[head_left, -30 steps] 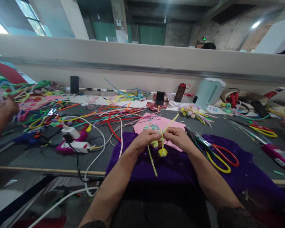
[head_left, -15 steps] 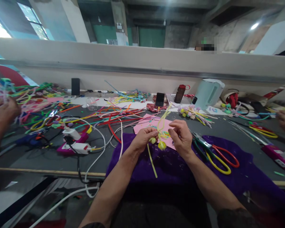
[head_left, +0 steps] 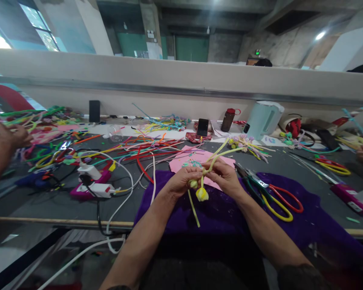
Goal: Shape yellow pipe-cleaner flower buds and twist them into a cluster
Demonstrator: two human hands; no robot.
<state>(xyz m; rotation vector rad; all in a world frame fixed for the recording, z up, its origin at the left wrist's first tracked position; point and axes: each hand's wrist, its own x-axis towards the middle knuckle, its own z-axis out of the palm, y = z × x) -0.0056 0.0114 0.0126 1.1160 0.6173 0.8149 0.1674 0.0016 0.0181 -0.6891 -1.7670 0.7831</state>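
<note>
Both hands meet over a purple cloth (head_left: 230, 213) at the table's near edge. My left hand (head_left: 181, 181) pinches a small yellow-green pipe-cleaner flower piece (head_left: 201, 194) with two round buds. My right hand (head_left: 225, 175) grips the same piece from the right, where thin yellow-green stems (head_left: 222, 155) stick up and to the right. One long stem hangs down toward me. A pink sheet (head_left: 181, 161) lies just beyond the hands.
Scissors with red and yellow handles (head_left: 275, 197) lie right of my right hand. Loose pipe cleaners (head_left: 145, 147), a white charger with cables (head_left: 92, 177), a phone (head_left: 203, 127), a bottle (head_left: 229, 119) and a pale kettle (head_left: 261, 119) crowd the table. Other people's hands (head_left: 1, 141) work at both sides.
My right hand came back down from a raised, apart position and closed on the flower piece again. The stems now point up to the right.
</note>
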